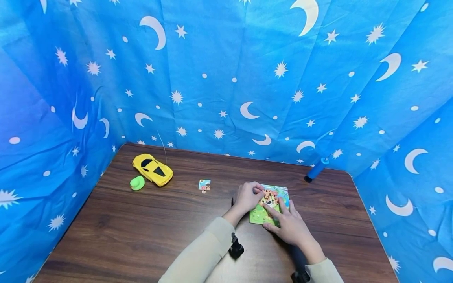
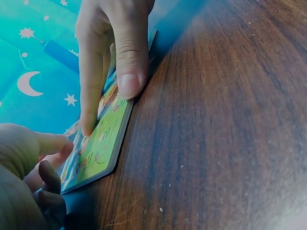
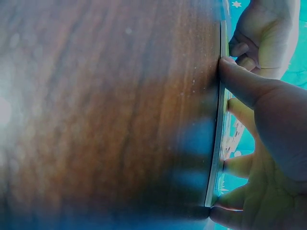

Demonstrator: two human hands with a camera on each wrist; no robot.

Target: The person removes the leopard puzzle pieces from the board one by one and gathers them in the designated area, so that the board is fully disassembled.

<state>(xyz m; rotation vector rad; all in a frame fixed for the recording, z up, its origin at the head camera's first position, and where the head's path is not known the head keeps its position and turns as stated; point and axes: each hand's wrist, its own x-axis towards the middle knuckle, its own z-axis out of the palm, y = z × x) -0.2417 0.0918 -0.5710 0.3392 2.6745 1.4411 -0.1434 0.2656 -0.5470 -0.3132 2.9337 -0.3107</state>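
A jigsaw puzzle (image 1: pixel 256 217) with an orange spotted animal on green lies on the table in a thin tray. At its left side, my left hand (image 1: pixel 249 196) pinches a puzzle piece (image 2: pixel 73 128) between thumb and forefinger, its other fingers curled; most of the piece is hidden. My right hand (image 1: pixel 291 226) spreads over the puzzle's right half with fingers nearly straight. Its fingertips touch the picture, and the thumb (image 2: pixel 128 85) rests at the near edge, as the left wrist view shows. From the right wrist view the puzzle is edge-on.
Left of the puzzle lie loose joined pieces (image 1: pixel 204 184). A yellow toy car (image 1: pixel 153 169) with a thin antenna and a green toy duck (image 1: pixel 137 183) stand at the back left. Toward the back right is a blue pump-like cylinder (image 1: pixel 316 169). A blue star-patterned curtain (image 1: pixel 219 106) encloses the table.
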